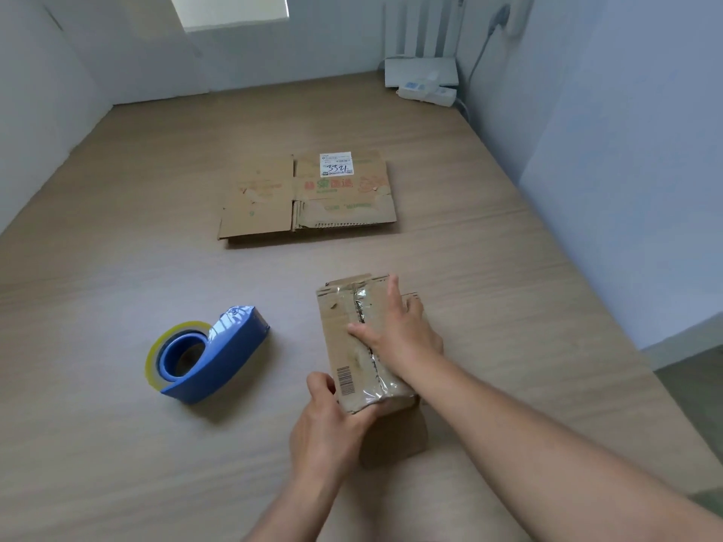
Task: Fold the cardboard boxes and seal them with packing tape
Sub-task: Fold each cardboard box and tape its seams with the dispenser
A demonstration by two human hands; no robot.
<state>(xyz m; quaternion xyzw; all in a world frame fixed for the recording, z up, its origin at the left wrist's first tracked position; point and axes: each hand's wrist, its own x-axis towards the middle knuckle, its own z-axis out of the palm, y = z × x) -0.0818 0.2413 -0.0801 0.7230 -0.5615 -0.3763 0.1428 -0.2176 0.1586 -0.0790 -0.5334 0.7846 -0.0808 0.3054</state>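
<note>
Plain home room: wood-grain desk (117,463) against white walls (626,150), router (420,70) and power strip (428,93) in corner.

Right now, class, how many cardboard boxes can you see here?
2. The taped box lies near, left hand gripping its end, right hand pressing its top. The flat box lies farther back. More could hide beneath it.

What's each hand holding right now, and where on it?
Left hand grips the small box by its near end; right hand presses flat on its taped top, holding nothing.
</note>
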